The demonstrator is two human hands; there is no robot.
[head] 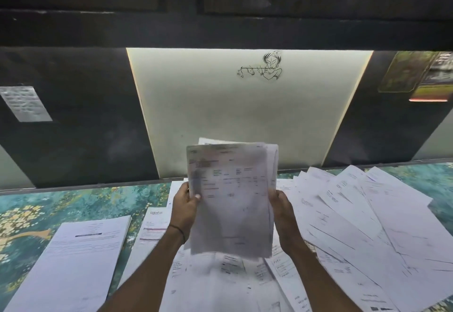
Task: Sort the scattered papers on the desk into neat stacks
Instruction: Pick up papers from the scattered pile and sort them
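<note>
Papers (230,198) in a sheaf, held upright above the counter (49,201), print too blurred to read. Pinched at the left edge by the left hand (185,203), thumb on the front sheet, fingers behind. Clasped at the right edge by the right hand (282,210), curled round that edge. Loose sheets (355,213) fanned and overlapping on the right of the counter, more spread under the forearms. Squared stack (81,262) flat at the left, apart from the loose ones. Thin dark band (177,229) round the left wrist.
</note>
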